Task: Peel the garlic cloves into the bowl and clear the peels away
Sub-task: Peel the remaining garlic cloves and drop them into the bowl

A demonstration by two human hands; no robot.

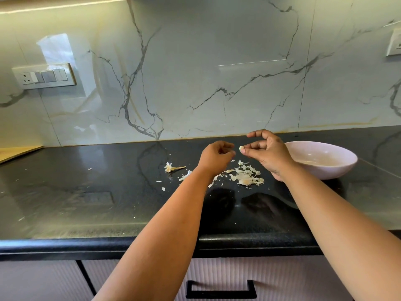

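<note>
Garlic clove [241, 148], small and pale, sits pinched between thumb and fingertip of the right hand [268, 153], held above the counter [86, 192] just left of the bowl [325, 158]. The left hand [217, 156] is loosely curled beside it; whether it holds a scrap of skin I cannot tell. Peels [245, 175] lie heaped below, with a stalk [173, 167] further left. That slight pinch could let the clove slip onto the peels, and a careless sweep later might scatter flakes off the near edge.
</note>
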